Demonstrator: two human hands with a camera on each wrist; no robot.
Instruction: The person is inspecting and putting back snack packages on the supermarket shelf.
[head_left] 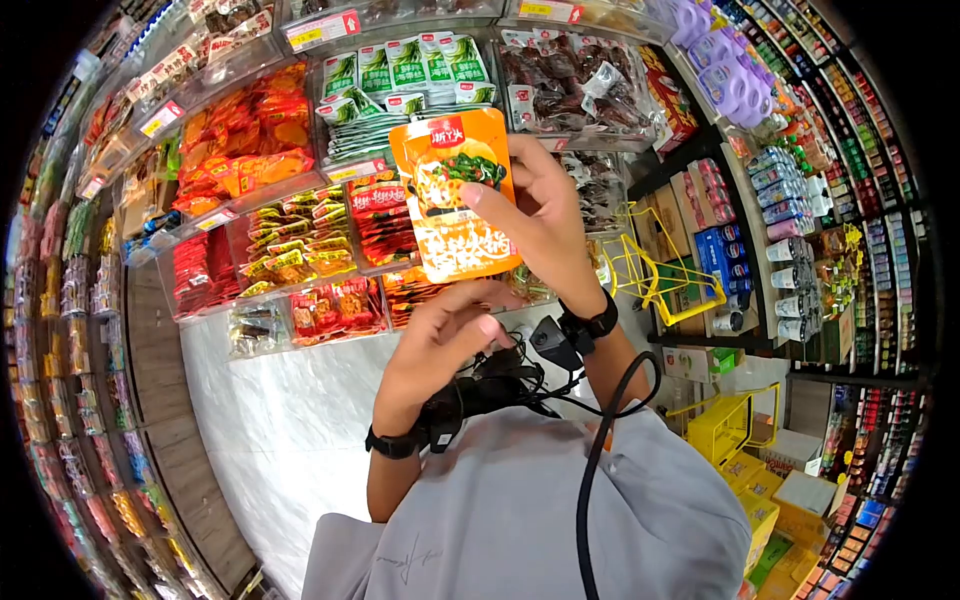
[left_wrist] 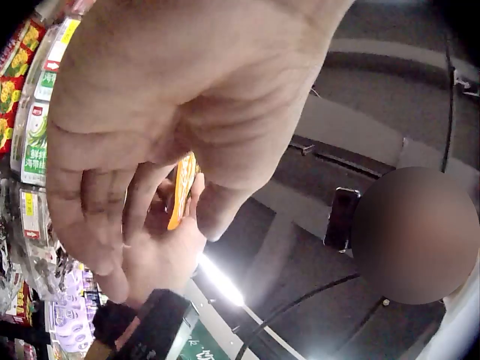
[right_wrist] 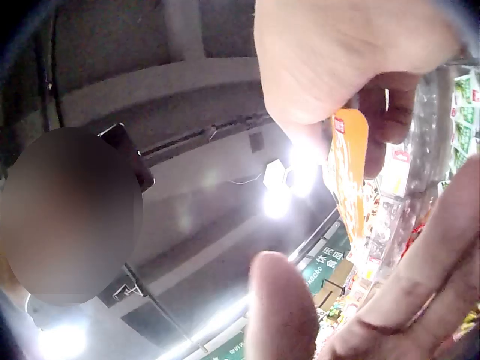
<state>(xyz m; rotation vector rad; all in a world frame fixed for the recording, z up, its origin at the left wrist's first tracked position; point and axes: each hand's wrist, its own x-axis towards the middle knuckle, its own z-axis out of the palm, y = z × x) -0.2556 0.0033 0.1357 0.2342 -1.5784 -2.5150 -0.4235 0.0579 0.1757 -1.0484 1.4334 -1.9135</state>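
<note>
You have the pouch off the shelf, pinched in your right hand before it, not yet set down; your loose, empty left hand hangs farther from the shelf.

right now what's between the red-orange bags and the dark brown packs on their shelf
Green-and-white packets lie between them, as the head view shows; the right hand holds the orange pouch in front.

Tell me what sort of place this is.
Probably a supermarket's snack aisle: clear bins of packets, price tags on the bin fronts, and a green overhead sign that seems to read "snack foods" in Chinese.
</note>
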